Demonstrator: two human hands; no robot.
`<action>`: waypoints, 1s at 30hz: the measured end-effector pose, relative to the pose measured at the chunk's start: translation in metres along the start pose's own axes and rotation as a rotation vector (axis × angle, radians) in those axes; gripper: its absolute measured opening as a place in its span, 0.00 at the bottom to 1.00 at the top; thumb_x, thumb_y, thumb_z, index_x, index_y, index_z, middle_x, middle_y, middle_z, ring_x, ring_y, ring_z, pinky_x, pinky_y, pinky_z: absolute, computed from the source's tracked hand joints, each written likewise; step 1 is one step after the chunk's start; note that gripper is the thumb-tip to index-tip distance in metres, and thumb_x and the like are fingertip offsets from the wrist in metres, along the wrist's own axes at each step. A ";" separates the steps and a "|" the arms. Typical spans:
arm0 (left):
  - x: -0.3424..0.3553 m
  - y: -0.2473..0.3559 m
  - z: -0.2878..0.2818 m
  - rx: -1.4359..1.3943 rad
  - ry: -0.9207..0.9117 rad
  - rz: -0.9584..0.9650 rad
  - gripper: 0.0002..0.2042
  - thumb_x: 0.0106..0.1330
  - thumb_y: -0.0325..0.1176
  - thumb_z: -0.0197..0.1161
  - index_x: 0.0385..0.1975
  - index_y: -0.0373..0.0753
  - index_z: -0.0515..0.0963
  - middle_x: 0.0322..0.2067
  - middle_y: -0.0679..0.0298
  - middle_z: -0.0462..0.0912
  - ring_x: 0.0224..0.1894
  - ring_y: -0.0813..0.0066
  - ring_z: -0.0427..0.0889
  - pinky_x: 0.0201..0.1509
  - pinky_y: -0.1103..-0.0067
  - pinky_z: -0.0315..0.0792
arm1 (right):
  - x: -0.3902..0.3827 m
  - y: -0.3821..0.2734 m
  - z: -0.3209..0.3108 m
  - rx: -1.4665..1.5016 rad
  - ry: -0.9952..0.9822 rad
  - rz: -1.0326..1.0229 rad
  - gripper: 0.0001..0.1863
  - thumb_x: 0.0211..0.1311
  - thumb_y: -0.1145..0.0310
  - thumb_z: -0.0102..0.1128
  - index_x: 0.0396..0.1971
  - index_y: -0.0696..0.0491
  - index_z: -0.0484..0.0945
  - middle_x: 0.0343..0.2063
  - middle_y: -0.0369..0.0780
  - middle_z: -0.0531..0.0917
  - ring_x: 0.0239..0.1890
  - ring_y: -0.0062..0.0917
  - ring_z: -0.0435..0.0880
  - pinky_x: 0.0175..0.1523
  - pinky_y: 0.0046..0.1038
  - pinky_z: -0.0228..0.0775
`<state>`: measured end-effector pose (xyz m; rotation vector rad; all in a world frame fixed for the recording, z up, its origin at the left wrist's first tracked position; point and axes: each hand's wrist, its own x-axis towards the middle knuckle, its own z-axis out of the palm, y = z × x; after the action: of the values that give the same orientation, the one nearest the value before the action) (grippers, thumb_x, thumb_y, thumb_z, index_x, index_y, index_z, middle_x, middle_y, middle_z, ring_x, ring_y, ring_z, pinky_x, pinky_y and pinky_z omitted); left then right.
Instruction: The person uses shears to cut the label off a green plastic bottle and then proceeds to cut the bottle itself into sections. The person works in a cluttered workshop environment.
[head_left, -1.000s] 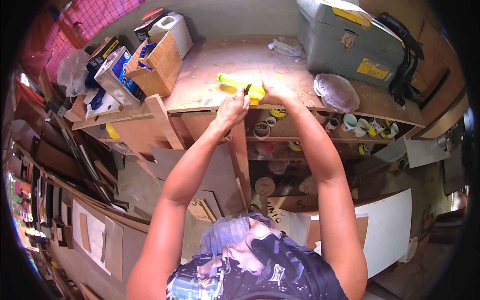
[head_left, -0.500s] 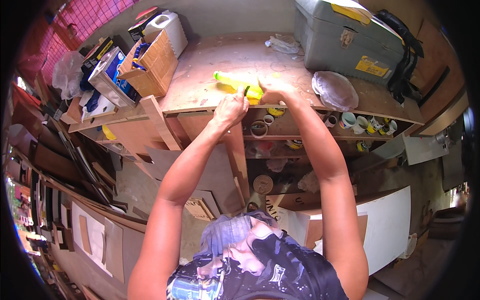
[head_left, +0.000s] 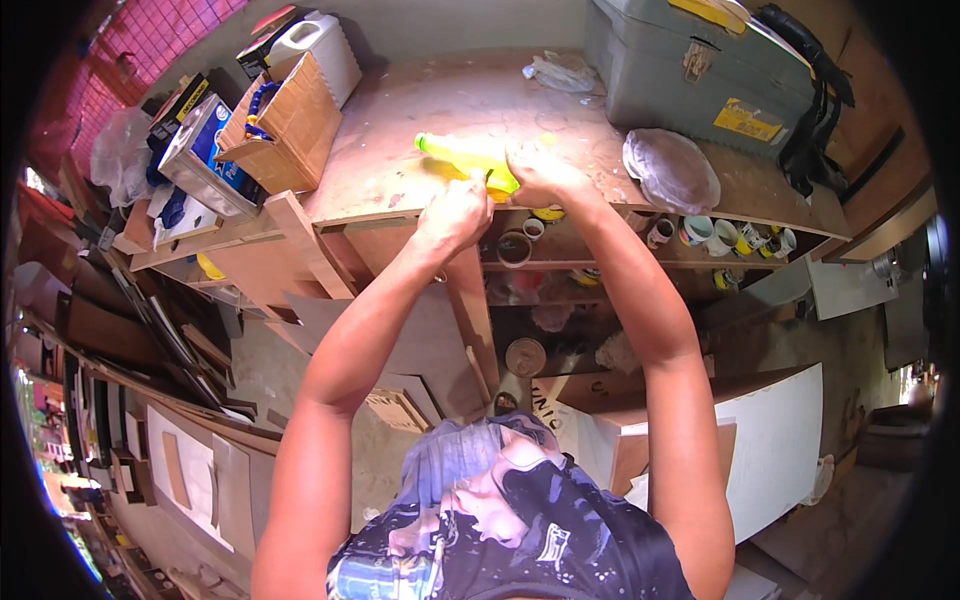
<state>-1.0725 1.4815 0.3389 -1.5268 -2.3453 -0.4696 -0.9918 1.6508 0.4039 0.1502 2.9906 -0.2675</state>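
Note:
A translucent yellow-green plastic bottle (head_left: 465, 153) lies on its side over the workbench, its neck and green cap end pointing left. My right hand (head_left: 540, 178) is closed around the bottle's right end. Against the near side of the bottle, my left hand (head_left: 458, 212) is closed in a pinch. A small dark piece (head_left: 489, 176) shows at its fingertips, too small to name. Strong light washes out part of the bottle and of my right fingers.
On the bench's left stand a cardboard box (head_left: 290, 130), a metal can (head_left: 205, 160) and a white jug (head_left: 325, 55). To the right are a grey toolbox (head_left: 700, 90) and a plastic-wrapped bundle (head_left: 670, 172). Cups and tubs (head_left: 697, 231) line the shelf below.
Both hands and the bottle appear slightly lower and to the left in the picture, as the whole bench shifts in view. My grip on the bottle stays the same.

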 end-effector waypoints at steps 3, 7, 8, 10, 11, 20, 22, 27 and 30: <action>0.007 -0.001 -0.007 0.066 -0.074 0.074 0.16 0.66 0.33 0.54 0.43 0.23 0.70 0.24 0.46 0.81 0.28 0.46 0.83 0.34 0.60 0.78 | 0.002 0.002 0.002 -0.028 -0.009 -0.027 0.45 0.53 0.61 0.65 0.67 0.68 0.57 0.63 0.61 0.68 0.67 0.51 0.65 0.70 0.41 0.60; 0.015 0.004 -0.017 0.018 -0.154 0.065 0.16 0.65 0.32 0.54 0.44 0.22 0.70 0.24 0.45 0.81 0.28 0.49 0.84 0.32 0.62 0.79 | 0.002 0.005 0.009 -0.038 0.029 -0.024 0.44 0.53 0.62 0.64 0.66 0.70 0.57 0.61 0.63 0.67 0.66 0.54 0.64 0.70 0.43 0.58; 0.016 0.003 -0.018 0.011 -0.166 0.054 0.16 0.66 0.32 0.54 0.43 0.22 0.71 0.24 0.45 0.81 0.28 0.49 0.84 0.33 0.62 0.79 | 0.001 0.003 0.008 -0.034 0.030 -0.028 0.44 0.53 0.63 0.64 0.66 0.70 0.57 0.60 0.64 0.68 0.66 0.55 0.64 0.70 0.44 0.58; 0.019 0.007 -0.023 -0.008 -0.190 0.039 0.14 0.66 0.32 0.53 0.42 0.23 0.72 0.25 0.44 0.82 0.29 0.48 0.85 0.33 0.61 0.79 | 0.006 0.007 0.016 -0.044 0.079 -0.059 0.43 0.53 0.63 0.64 0.64 0.71 0.58 0.59 0.64 0.68 0.65 0.55 0.66 0.70 0.44 0.59; 0.022 0.013 -0.026 -0.046 -0.302 -0.063 0.14 0.66 0.31 0.53 0.40 0.24 0.73 0.25 0.43 0.82 0.29 0.47 0.85 0.34 0.61 0.79 | 0.007 0.009 0.019 -0.050 0.103 -0.070 0.43 0.52 0.63 0.64 0.64 0.72 0.58 0.58 0.64 0.69 0.64 0.55 0.66 0.70 0.44 0.59; 0.029 0.012 -0.020 -0.021 -0.455 -0.094 0.14 0.66 0.33 0.52 0.34 0.24 0.75 0.25 0.44 0.82 0.28 0.49 0.85 0.32 0.65 0.80 | 0.006 0.006 0.017 -0.048 0.174 -0.029 0.44 0.51 0.59 0.66 0.61 0.74 0.60 0.57 0.64 0.70 0.65 0.54 0.67 0.68 0.43 0.62; 0.029 0.007 -0.021 0.122 -0.500 0.090 0.13 0.64 0.32 0.53 0.32 0.24 0.75 0.24 0.46 0.80 0.26 0.50 0.83 0.31 0.66 0.79 | 0.004 0.011 0.009 -0.020 0.145 -0.043 0.47 0.49 0.54 0.69 0.60 0.73 0.61 0.57 0.64 0.71 0.63 0.52 0.69 0.67 0.41 0.64; 0.021 -0.010 0.014 0.112 -0.274 0.109 0.12 0.62 0.30 0.54 0.32 0.24 0.76 0.23 0.49 0.78 0.24 0.54 0.81 0.30 0.67 0.78 | 0.021 0.027 0.001 0.107 0.084 -0.021 0.53 0.40 0.48 0.77 0.57 0.72 0.64 0.53 0.62 0.75 0.58 0.48 0.76 0.63 0.39 0.70; 0.022 -0.011 0.020 0.100 -0.282 0.123 0.12 0.63 0.31 0.53 0.33 0.25 0.77 0.24 0.47 0.78 0.25 0.54 0.82 0.31 0.66 0.78 | 0.025 0.031 0.000 0.128 0.000 0.002 0.50 0.38 0.48 0.77 0.54 0.72 0.67 0.50 0.61 0.78 0.54 0.46 0.79 0.58 0.39 0.73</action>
<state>-1.0925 1.5044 0.3291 -1.7745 -2.4149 -0.1110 -1.0133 1.6838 0.3953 0.1667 2.9727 -0.4582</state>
